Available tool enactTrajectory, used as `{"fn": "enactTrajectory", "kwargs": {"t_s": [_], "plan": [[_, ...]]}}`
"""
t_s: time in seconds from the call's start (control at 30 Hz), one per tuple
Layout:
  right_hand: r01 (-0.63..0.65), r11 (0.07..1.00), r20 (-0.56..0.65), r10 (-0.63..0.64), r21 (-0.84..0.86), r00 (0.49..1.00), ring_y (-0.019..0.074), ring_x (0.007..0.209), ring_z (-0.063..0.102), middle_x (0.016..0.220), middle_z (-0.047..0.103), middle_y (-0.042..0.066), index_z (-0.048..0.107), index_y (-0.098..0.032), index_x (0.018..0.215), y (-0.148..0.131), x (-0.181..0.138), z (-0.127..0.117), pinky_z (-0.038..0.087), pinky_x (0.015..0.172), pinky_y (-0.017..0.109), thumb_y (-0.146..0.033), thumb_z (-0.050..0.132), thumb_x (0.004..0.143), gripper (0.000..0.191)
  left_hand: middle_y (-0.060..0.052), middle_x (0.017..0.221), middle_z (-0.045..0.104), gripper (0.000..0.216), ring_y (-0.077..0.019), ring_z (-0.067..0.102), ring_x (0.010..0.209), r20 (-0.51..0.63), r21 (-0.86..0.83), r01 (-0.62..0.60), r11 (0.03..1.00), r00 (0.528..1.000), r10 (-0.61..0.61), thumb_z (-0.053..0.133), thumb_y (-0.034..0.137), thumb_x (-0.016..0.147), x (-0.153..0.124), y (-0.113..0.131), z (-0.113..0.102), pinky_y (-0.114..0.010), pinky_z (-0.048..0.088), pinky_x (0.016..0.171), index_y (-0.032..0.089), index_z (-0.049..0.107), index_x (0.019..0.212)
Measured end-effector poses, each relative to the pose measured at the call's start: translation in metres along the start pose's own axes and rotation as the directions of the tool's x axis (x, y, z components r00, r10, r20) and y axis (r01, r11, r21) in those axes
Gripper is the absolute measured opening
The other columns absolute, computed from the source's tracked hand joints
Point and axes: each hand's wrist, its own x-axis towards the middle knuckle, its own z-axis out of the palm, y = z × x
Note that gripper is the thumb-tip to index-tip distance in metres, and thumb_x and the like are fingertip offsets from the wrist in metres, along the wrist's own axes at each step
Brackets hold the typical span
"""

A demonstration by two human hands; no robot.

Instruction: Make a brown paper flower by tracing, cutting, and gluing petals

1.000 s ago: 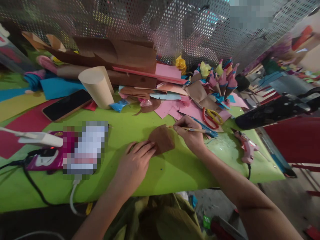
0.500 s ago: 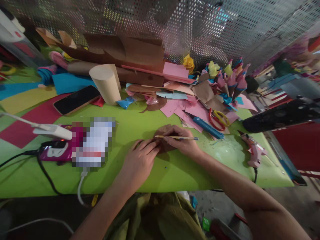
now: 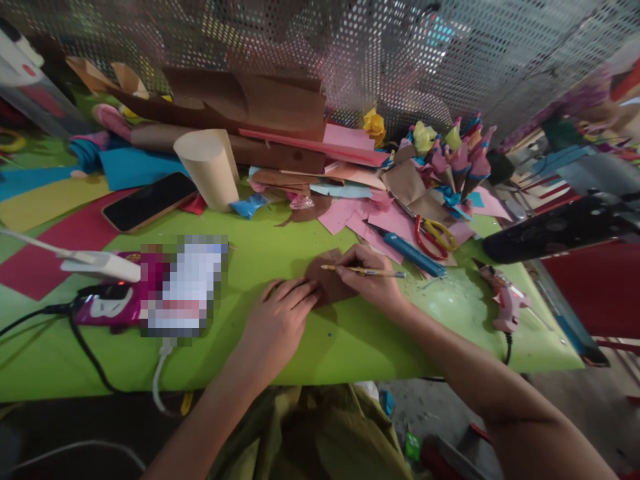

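On the green tabletop [image 3: 280, 253] lies a small piece of brown paper [image 3: 331, 291]. My left hand [image 3: 281, 313] rests palm down at its left edge, fingers stretched out flat, with the fingertips on the paper. A pencil [image 3: 383, 272] is pinched in my right hand [image 3: 371, 281], held nearly level with its tip pointing left over the paper. Whether the tip touches the paper, I cannot tell. My right hand is at the paper's right side and hides part of it.
To the right lie a blue utility knife [image 3: 415, 255], red-and-yellow-handled pliers [image 3: 434, 239] and a pink glue gun [image 3: 507, 303]. A blurred-out phone [image 3: 187, 287] and purple power strip [image 3: 110, 300] are on the left. Paper scraps [image 3: 345, 213] and a cream paper roll [image 3: 210, 170] stand behind.
My right hand has moved slightly right with the pencil, so more of the brown paper shows. My left hand stays on the paper's left edge. The view has shifted a little.
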Motion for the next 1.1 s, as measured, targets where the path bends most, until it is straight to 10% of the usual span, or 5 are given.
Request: {"fn": "enactTrajectory", "kwargs": {"t_s": [1.1], "plan": [[0.040, 0.999, -0.276, -0.047, -0.033, 0.960, 0.0134, 0.057, 0.052, 0.062, 0.059, -0.003, 0.058, -0.021, 0.066, -0.011, 0.005, -0.024, 0.039, 0.056, 0.027, -0.018, 0.062, 0.073, 0.009, -0.008, 0.125, 0.071, 0.033, -0.0233, 0.061, 0.115, -0.047, 0.057, -0.044, 0.997, 0.998, 0.047, 0.052, 0.017, 0.097, -0.002, 0.005, 0.000, -0.040, 0.047, 0.097, 0.016, 0.066, 0.126]]}}
